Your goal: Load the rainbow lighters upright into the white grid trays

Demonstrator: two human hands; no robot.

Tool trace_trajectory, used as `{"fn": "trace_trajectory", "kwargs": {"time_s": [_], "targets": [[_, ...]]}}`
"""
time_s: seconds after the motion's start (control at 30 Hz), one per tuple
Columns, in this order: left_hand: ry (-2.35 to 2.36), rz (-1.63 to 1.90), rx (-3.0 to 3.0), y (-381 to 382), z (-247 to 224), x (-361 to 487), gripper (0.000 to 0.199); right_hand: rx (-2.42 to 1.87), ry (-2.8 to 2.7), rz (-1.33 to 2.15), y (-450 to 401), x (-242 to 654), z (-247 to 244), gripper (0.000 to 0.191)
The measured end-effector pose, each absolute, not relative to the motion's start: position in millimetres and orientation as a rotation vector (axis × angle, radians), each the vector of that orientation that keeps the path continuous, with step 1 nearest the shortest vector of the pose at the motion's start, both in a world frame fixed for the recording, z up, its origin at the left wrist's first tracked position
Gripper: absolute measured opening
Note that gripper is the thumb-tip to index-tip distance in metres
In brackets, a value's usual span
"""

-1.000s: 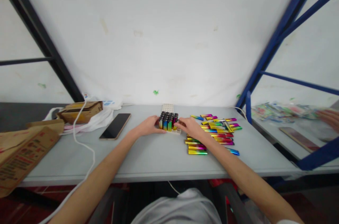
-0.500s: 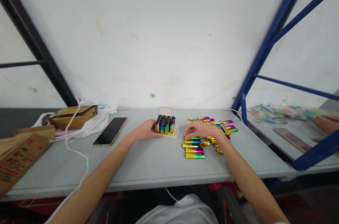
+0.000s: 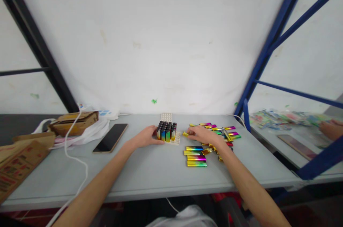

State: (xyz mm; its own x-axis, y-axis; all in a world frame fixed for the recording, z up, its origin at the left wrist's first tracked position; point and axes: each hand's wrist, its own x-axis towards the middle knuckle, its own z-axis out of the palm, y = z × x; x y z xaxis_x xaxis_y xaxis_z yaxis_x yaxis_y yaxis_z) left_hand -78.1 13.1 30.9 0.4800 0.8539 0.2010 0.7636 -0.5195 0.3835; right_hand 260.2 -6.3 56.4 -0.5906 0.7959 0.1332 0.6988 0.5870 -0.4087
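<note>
Around the left side of a group of upright lighters (image 3: 166, 131) is my left hand (image 3: 146, 137), its thumb at the front and its fingers behind. Those lighters have black tops and shiny multicoloured bodies, and they stand in a white tray (image 3: 176, 140) with holes. My right hand (image 3: 200, 134) is closed on a lighter (image 3: 185, 134) whose yellow end points toward the tray. Below that hand lies a short column of metallic lighters (image 3: 197, 163). A looser heap of lighters (image 3: 227, 133) lies beyond and right, partly hidden by my right hand and forearm.
Behind the upright lighters lies another white holed tray (image 3: 166, 117). A phone (image 3: 110, 138) lies left, with cardboard boxes (image 3: 73, 123), a plastic bag and a white cable (image 3: 86, 169). Blue frame posts (image 3: 250, 87) stand right; beyond them are another person's hand (image 3: 331, 128) and a phone.
My right hand has picked up a lighter from the top of the column and turned its yellow end toward the tray. My left hand stays at the tray. The view has tilted slightly up.
</note>
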Motion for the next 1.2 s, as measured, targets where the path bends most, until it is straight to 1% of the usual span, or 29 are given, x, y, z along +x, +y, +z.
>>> {"fn": "trace_trajectory", "kwargs": {"time_s": [0.1,0.17,0.27,0.37,0.5,0.57,0.67,0.8,0.87,1.0,1.1,1.2], "targets": [[1.372,0.546,2.497,14,30,-78,0.061,-1.195,-2.411,0.371,-7,253,59,0.030],[1.362,0.544,2.484,15,29,-79,0.061,-1.131,-2.328,0.354,-7,248,60,0.037],[1.352,0.535,2.452,15,29,-79,0.061,-1.082,-2.166,0.398,-3,239,55,0.039],[1.350,0.512,2.461,14,30,-78,0.062,-1.151,-2.035,0.488,3,231,43,0.041],[1.351,0.492,2.483,14,31,-78,0.062,-1.116,-1.942,0.623,6,219,33,0.053],[1.334,0.515,2.472,14,31,-78,0.061,-1.052,-1.927,0.713,1,213,34,0.053],[1.335,0.548,2.447,14,29,-78,0.060,-0.974,-1.926,0.896,-8,203,38,0.049],[1.352,0.554,2.446,16,27,-79,0.062,-1.010,-1.858,1.009,-13,192,32,0.046],[1.360,0.550,2.459,16,26,-79,0.063,-1.059,-1.842,0.937,-12,188,27,0.047],[1.359,0.539,2.457,15,27,-79,0.063,-1.119,-1.885,0.614,-12,186,26,0.052],[1.351,0.550,2.458,15,27,-78,0.061,-1.178,-1.902,0.563,-14,186,27,0.055],[1.354,0.537,2.464,16,28,-78,0.061,-1.233,-1.890,0.538,-13,185,25,0.051]]}}
